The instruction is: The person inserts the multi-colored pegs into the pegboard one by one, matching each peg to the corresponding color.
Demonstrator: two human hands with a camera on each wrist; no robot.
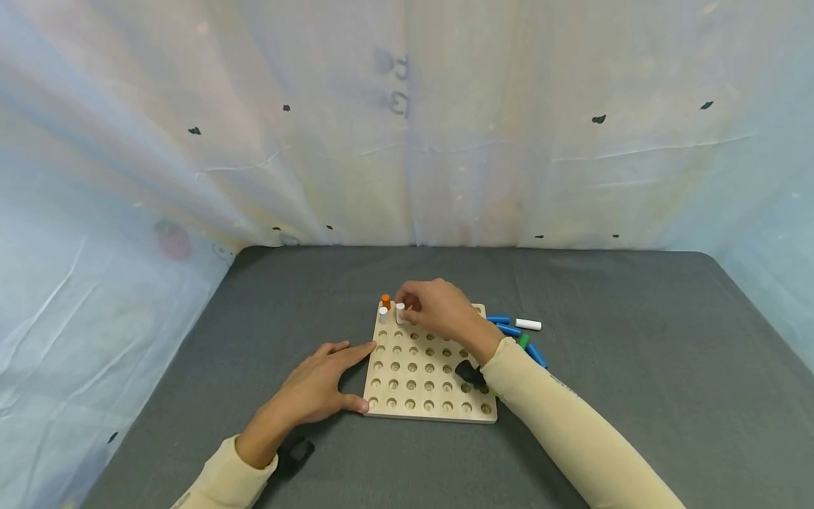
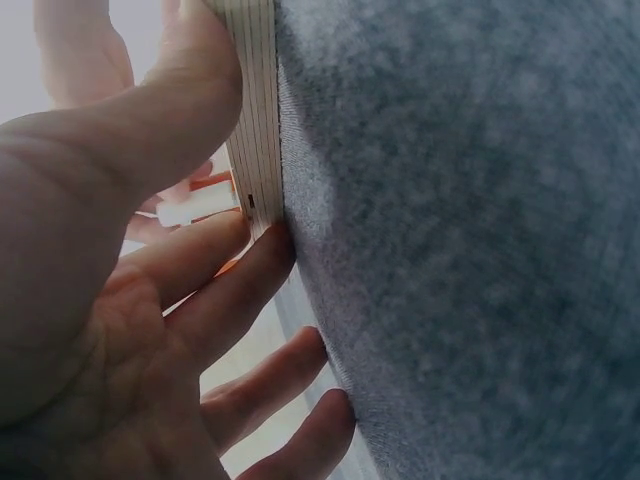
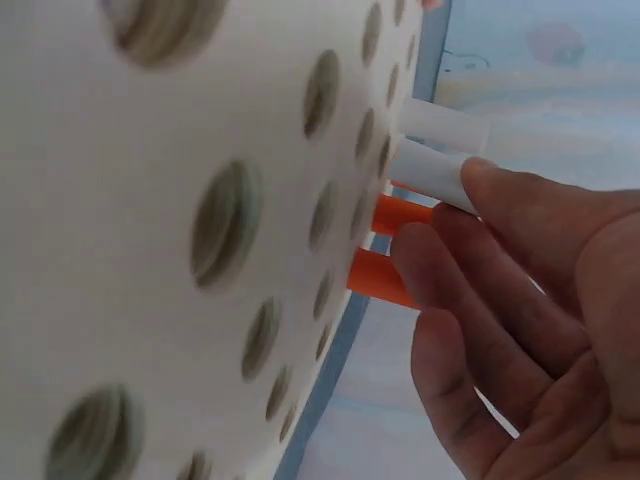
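A pale wooden board (image 1: 420,377) with rows of round holes lies flat on the table. My right hand (image 1: 441,307) is over its far side, pinching a white peg (image 3: 435,172) between thumb and fingers. That peg stands upright in a hole. Beside it to the left stands a second white peg (image 1: 383,316), and an orange peg (image 1: 386,301) rises behind. Two orange pegs (image 3: 380,278) show in the right wrist view, close by the fingers. My left hand (image 1: 311,387) rests against the board's left edge, thumb at the near corner and fingers extended.
Right of the board lie loose blue pegs (image 1: 537,355), a green peg (image 1: 523,341) partly hidden by the right sleeve, and a white peg (image 1: 528,324). A grey cloth (image 1: 636,367) covers the table. Pale curtains (image 1: 477,141) hang behind and at the sides.
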